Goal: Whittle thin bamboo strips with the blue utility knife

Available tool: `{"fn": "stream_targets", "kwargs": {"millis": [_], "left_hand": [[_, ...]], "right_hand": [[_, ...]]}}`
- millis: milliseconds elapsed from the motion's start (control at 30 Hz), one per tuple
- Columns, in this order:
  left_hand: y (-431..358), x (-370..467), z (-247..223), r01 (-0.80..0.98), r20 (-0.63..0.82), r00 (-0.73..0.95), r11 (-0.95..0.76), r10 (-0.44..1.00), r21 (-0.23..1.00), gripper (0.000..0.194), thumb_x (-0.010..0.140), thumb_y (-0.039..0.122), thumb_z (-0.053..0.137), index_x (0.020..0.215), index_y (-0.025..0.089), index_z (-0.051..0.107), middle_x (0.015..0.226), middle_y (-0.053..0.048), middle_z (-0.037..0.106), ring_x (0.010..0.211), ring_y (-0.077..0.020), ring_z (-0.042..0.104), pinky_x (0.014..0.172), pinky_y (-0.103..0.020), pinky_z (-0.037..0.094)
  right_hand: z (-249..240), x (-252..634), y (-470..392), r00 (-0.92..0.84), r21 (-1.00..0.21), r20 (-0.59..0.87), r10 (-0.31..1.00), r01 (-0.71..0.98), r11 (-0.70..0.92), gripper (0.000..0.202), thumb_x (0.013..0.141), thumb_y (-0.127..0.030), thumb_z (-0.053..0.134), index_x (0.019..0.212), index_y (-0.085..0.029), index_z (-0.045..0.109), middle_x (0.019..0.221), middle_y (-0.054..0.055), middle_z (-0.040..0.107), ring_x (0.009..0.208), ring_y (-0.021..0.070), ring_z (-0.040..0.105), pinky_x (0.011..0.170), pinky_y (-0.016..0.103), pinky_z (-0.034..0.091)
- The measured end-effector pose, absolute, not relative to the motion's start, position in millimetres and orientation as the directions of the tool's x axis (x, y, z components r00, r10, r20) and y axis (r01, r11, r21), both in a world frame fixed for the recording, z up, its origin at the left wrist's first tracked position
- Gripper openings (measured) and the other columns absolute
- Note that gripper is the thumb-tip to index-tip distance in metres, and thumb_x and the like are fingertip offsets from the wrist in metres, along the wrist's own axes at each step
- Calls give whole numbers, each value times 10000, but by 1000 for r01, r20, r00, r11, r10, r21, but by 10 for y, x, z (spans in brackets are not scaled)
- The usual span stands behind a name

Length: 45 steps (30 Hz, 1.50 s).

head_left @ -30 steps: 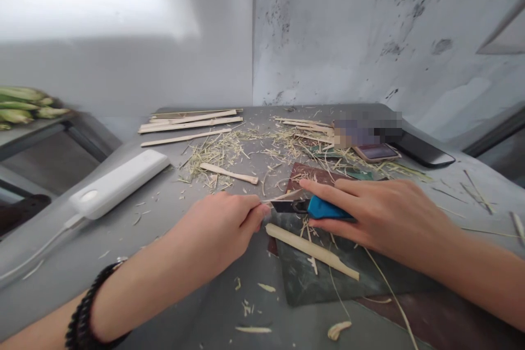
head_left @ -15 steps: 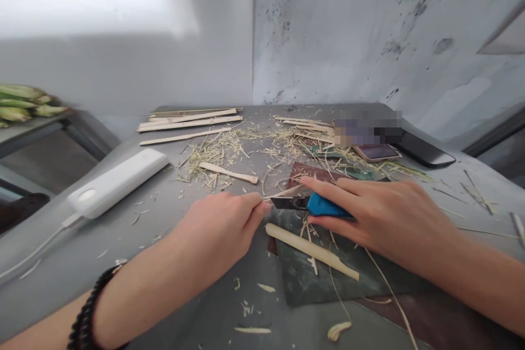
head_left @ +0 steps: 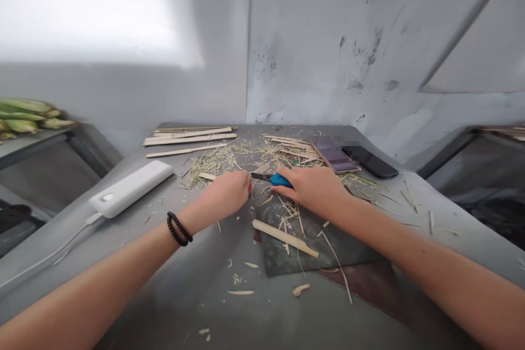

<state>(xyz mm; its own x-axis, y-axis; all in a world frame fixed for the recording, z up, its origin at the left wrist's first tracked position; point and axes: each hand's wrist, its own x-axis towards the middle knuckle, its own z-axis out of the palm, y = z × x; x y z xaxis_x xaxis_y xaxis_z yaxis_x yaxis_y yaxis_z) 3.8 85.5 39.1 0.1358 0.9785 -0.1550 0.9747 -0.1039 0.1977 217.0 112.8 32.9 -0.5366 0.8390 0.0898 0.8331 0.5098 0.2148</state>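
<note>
My right hand [head_left: 314, 186] is closed around the blue handle of a utility knife [head_left: 281, 179], its dark blade pointing left. The blade tip reaches the fingers of my left hand [head_left: 229, 191], which are pinched together on a thin pale bamboo-like strip [head_left: 262, 168]. Most of that strip is hidden by my fingers. Below the knife, a thicker pale strip [head_left: 285, 238] lies slanted on a dark green sheet [head_left: 279, 265], with fine shavings [head_left: 291, 216] around it. Another pale strip [head_left: 206, 176] pokes out behind my left hand.
Several long strips [head_left: 188, 136] lie at the back left, beside shavings [head_left: 215, 163]. Two phones, one lit purple [head_left: 336, 156] and one black [head_left: 371, 161], sit at the back right. A white corded device [head_left: 131, 188] lies left. Green husked produce [head_left: 28, 115] rests on a side table.
My hands and the knife have moved away from me, farther up the table. The strip behind my left hand is now partly covered. The camera view has shifted and shows more of the right side.
</note>
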Motion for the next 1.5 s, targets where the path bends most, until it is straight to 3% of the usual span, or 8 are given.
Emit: {"fn": "stream_targets", "kwargs": {"millis": [233,467,767,900,967,1067,1233,1500], "left_hand": [[823,79,328,938,-75,117,-86,990,335,369,1013,401,676,1312,187,645,1321,-104,668,1116,-252,687,948,-474,604],[910,184,337,805,-58,66,-19,996,593,400,1007,403,684,1338,185,631,1352,-110,652,1150,-267,676,966,-493,596],[878,289,358,200,-258,133,229,957,953,393,1014,418,672,1326,182,633,1318,-106,665,1105,-252,689,933,-469,608],[901,295,327,-82,-275,217,299,937,951,364,1015,397,675,1304,178,638,1261,-93,679,1026,-224,700,865,-421,625],[887,301,337,-202,-261,261,317,929,926,292,1020,367,673,1228,164,647,1101,-53,688,837,-159,681,701,-311,610],[769,340,380,-346,-232,330,345,915,872,123,1044,259,626,970,180,567,754,66,489,518,-40,420,410,-120,305],[403,537,409,-491,-226,367,394,902,777,281,1112,354,459,865,230,406,692,104,269,467,-45,151,362,-124,125],[157,720,402,-648,-269,392,472,880,598,336,1124,379,398,823,233,368,635,112,211,469,-56,57,343,-141,89]], "right_hand": [[381,2203,1158,-484,205,107,869,866,457,528,1069,-657,396,1260,-231,643,994,71,761,862,253,735,693,363,533],[386,2141,1277,-425,201,119,897,895,397,426,1040,-499,603,1318,-177,633,1161,86,703,968,213,703,857,432,605],[260,2119,1584,-406,137,134,904,911,389,380,1021,-405,658,1328,-181,633,1260,99,676,1034,223,693,878,434,610],[262,2175,1692,-416,107,202,886,909,402,363,1020,-409,659,1299,-178,646,1246,95,682,1038,225,692,886,440,607],[264,2207,1749,-440,91,243,864,898,431,352,1018,-408,662,1281,-175,654,1228,91,688,1031,223,694,886,440,606],[216,2251,1799,-480,56,319,817,870,489,352,1020,-404,660,1288,-175,653,1219,88,692,1026,222,696,889,442,604],[-3,2294,1783,-523,9,444,728,815,580,344,1026,-423,639,1262,-174,658,1126,68,709,965,208,694,867,422,584],[-121,2310,1777,-488,14,553,676,816,578,283,1025,-395,555,1131,-180,704,869,26,718,775,187,646,682,318,437]]}}
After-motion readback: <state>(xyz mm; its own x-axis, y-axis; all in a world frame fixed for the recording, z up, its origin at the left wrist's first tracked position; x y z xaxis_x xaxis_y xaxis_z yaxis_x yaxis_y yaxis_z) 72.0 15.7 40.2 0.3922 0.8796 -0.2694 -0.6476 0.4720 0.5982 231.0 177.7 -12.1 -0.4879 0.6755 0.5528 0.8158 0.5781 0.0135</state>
